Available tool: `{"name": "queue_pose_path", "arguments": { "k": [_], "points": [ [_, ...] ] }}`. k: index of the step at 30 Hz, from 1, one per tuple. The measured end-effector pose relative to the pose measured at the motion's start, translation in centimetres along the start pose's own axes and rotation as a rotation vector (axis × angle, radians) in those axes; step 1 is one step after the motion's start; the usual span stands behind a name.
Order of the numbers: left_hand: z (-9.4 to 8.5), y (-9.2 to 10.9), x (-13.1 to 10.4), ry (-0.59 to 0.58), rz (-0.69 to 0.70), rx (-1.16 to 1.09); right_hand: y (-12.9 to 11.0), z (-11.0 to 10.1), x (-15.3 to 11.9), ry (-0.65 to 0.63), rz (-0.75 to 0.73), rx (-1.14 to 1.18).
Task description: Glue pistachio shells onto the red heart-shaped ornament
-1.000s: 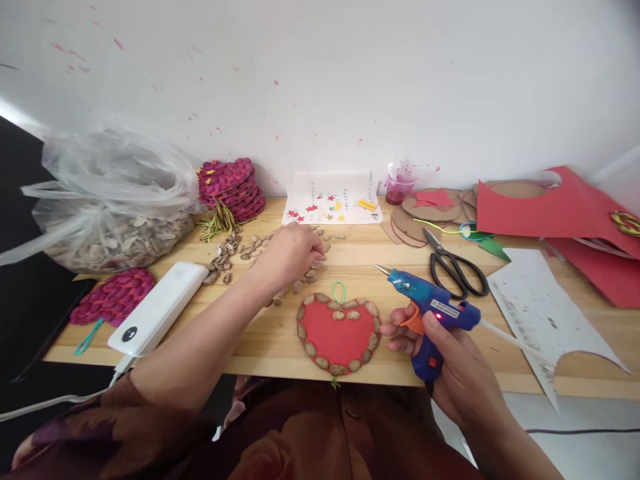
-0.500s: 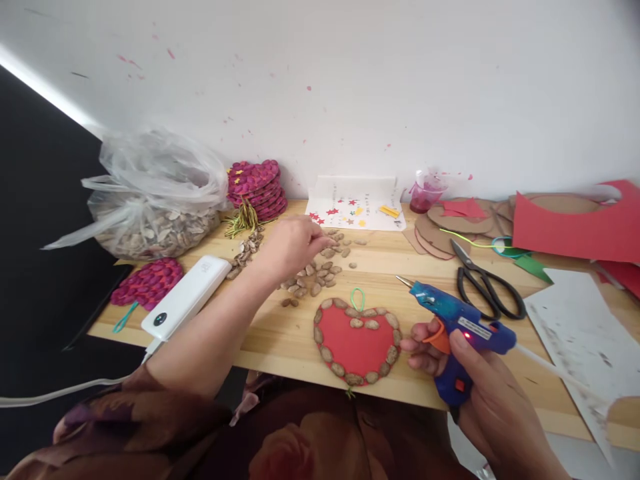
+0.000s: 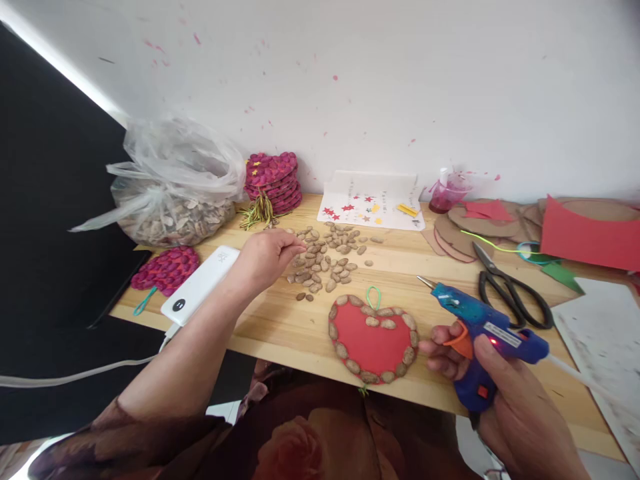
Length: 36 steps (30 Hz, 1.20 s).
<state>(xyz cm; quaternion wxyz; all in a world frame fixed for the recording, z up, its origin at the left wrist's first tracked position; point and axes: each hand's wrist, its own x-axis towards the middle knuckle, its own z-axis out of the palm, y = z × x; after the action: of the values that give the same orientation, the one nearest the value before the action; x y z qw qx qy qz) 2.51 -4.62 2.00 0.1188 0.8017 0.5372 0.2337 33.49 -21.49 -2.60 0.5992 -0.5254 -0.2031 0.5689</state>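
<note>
My right hand grips a blue hot glue gun with an orange trigger, its metal nozzle aimed left and a red light glowing on its side. Just left of that hand lies a red heart, edged with brown shell pieces like peanut shells, with two more inside near the top and a green loop above. My left hand is closed, thumb and fingertips together, at the left side of a scattered pile of shell pieces. Whatever the fingertips hold, if anything, is hidden.
A white power bank and a purple shell-covered piece lie left, before a plastic bag of shells. Behind stand stacked purple pieces, star-dotted paper and a pink cup. Black-handled scissors lie right.
My left hand has drawn back from the far part of the shell pile toward its left edge, still pinched. The view has shifted slightly left; my right hand keeps hold of the glue gun.
</note>
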Motion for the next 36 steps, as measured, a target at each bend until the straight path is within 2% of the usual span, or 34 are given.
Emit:
{"name": "queue_pose_path", "arguments": {
  "k": [4, 8, 11, 13, 17, 22, 24, 30, 36],
  "points": [
    [0.2, 0.0, -0.7, -0.039, -0.032, -0.035, -0.1, 0.2, -0.1, -0.003, 0.004, 0.014],
    [0.1, 0.3, -1.4, -0.057, -0.039, 0.031, -0.4, 0.5, -0.4, -0.005, -0.004, -0.005],
    [0.1, 0.2, -1.9, -0.055, 0.013, -0.010, -0.3, 0.3, -0.4, -0.011, 0.007, -0.003],
    [0.4, 0.1, -1.9, -0.013, 0.061, -0.070, -0.2, 0.1, -0.2, -0.003, 0.017, 0.005],
    [1.2, 0.2, -0.6, 0.035, 0.183, 0.009, -0.1, 0.0, 0.0, 0.035, 0.035, 0.017],
    [2.0, 1.6, 2.1, -0.092, 0.339, 0.198, -0.3, 0.4, -0.2, 0.076, 0.034, 0.021],
    [2.2, 2.2, 2.9, -0.150, 0.321, 0.253, -0.4, 0.5, -0.3, 0.078, 0.030, 0.019],
    [2.8, 3.4, 3.6, -0.255, 0.151, 0.377, -0.5, 0.5, -0.3, 0.062, 0.056, 0.019],
    [3.4, 3.8, 4.3, -0.270, 0.154, 0.369, -0.4, 0.3, -0.1, 0.056, 0.064, 0.029]
  ]
}}
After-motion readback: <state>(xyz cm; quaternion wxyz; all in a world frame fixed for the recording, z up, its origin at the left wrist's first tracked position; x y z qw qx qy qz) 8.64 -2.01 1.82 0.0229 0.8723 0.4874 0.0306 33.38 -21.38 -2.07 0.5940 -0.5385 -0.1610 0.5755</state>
